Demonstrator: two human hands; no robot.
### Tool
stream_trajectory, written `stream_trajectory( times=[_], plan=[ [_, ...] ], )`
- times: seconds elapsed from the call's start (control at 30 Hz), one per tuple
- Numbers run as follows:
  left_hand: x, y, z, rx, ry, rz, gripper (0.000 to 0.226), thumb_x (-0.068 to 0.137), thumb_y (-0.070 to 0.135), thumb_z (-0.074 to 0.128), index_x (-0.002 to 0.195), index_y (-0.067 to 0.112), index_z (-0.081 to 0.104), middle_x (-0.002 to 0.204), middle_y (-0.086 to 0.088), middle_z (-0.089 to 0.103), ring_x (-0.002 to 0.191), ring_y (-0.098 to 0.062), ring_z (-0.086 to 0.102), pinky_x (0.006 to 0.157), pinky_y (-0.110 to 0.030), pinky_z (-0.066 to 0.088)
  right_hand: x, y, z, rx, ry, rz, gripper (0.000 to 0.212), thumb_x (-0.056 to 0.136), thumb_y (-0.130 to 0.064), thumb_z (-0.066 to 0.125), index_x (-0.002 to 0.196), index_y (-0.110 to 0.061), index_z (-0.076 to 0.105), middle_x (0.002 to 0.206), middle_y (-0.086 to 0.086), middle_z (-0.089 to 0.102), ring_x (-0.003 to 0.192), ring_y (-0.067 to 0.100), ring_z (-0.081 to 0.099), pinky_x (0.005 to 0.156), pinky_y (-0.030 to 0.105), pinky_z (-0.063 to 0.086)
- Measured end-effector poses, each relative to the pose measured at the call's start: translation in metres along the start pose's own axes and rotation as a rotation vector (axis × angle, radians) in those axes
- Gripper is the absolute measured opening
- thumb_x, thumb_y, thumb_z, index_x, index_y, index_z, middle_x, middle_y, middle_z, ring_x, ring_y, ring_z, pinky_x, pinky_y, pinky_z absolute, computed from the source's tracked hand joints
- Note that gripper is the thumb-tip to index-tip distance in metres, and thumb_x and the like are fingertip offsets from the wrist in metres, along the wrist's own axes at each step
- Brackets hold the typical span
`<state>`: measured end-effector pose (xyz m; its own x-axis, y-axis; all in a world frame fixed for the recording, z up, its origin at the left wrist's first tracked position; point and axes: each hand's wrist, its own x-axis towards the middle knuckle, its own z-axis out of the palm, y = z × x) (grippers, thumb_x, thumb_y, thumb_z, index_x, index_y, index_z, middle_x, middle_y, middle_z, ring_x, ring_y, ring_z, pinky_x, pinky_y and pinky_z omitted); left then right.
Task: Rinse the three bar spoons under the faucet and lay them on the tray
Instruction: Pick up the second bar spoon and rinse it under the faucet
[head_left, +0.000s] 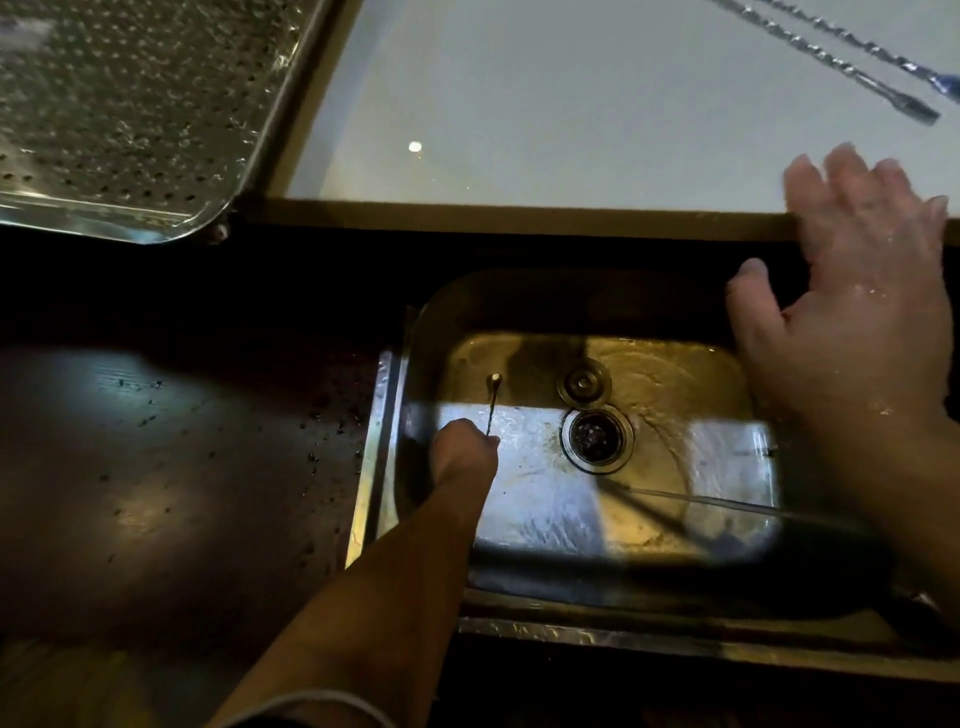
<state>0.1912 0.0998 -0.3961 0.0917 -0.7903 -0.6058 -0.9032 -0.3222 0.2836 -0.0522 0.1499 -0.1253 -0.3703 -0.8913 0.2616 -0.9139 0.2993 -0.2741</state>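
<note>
While the left hand (464, 451) reaches into the sink (524, 306), its fingers pinch a bar spoon (492, 402) rising beyond them, right hand (852, 306) fingers spread, two spoons (826, 57) beyond them, no legible writing.

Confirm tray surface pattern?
Silver metal tray, perforated with a regular grid of small holes and speckled with water droplets. Head view, upper left.

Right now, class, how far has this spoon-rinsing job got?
Done: nothing, the perforated tray holds no spoons. In hand: the left hand has one bar spoon in its grip, down in the sink. Left: two spoons lie on the white counter; the open right hand hovers near them.
</note>
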Motion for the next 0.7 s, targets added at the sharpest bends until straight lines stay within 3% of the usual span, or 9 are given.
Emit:
stream_trajectory(
  times=[0.1, 0.33, 0.43, 0.57, 0.7],
  plan=[
    [0.005, -0.002, 0.005, 0.043, 0.011, -0.007, 0.035, 0.086, 0.041, 0.075, 0.098, 0.008, 0.076, 0.103, -0.012, 0.077, 0.098, -0.031, 0.072, 0.078, -0.032, 0.056, -0.001, -0.001, -0.001, -0.012, -0.002, -0.008, 0.056, 0.098, -0.026, 0.055, 0.149, -0.008, 0.04, 0.158, 0.02, 0.04, 0.148, 0.04, 0.03, 0.124, 0.061, 0.015],
    [-0.007, -0.001, -0.005, 0.111, 0.025, 0.03, 0.044, 0.095, 0.047, 0.063, 0.111, 0.007, 0.073, 0.115, -0.011, 0.074, 0.108, -0.03, 0.07, 0.085, -0.034, 0.055, -0.004, 0.003, 0.003, 0.047, 0.054, -0.02, 0.061, 0.094, -0.028, 0.053, 0.151, -0.01, 0.041, 0.161, 0.019, 0.039, 0.151, 0.038, 0.028, 0.127, 0.057, 0.01],
    [-0.031, 0.019, -0.03, -0.077, 0.046, 0.111, 0.04, 0.097, 0.043, 0.059, 0.098, 0.007, 0.076, 0.099, -0.014, 0.076, 0.096, -0.034, 0.071, 0.082, -0.036, 0.058, -0.004, 0.002, 0.004, 0.064, 0.057, 0.009, 0.064, 0.092, -0.029, 0.052, 0.153, -0.012, 0.041, 0.162, 0.019, 0.039, 0.153, 0.037, 0.027, 0.127, 0.054, 0.008],
    [-0.088, 0.062, -0.075, -0.274, 0.268, 0.344, 0.051, 0.095, 0.053, 0.059, 0.058, 0.018, 0.057, 0.056, -0.003, 0.062, 0.056, -0.023, 0.062, 0.054, -0.036, 0.052, -0.006, -0.003, -0.002, 0.066, 0.026, 0.045, 0.067, 0.091, -0.026, 0.055, 0.155, -0.013, 0.04, 0.165, 0.016, 0.037, 0.155, 0.035, 0.023, 0.127, 0.056, 0.012],
    [-0.144, 0.124, -0.136, -0.343, 0.49, 0.615, 0.051, 0.091, 0.058, 0.062, 0.056, 0.022, 0.06, 0.051, 0.005, 0.056, 0.053, -0.007, 0.055, 0.054, -0.032, 0.042, -0.007, -0.005, -0.011, 0.083, 0.0, 0.032, 0.069, 0.09, -0.023, 0.06, 0.156, -0.014, 0.04, 0.167, 0.013, 0.034, 0.157, 0.033, 0.021, 0.129, 0.053, 0.011]
  ],
)
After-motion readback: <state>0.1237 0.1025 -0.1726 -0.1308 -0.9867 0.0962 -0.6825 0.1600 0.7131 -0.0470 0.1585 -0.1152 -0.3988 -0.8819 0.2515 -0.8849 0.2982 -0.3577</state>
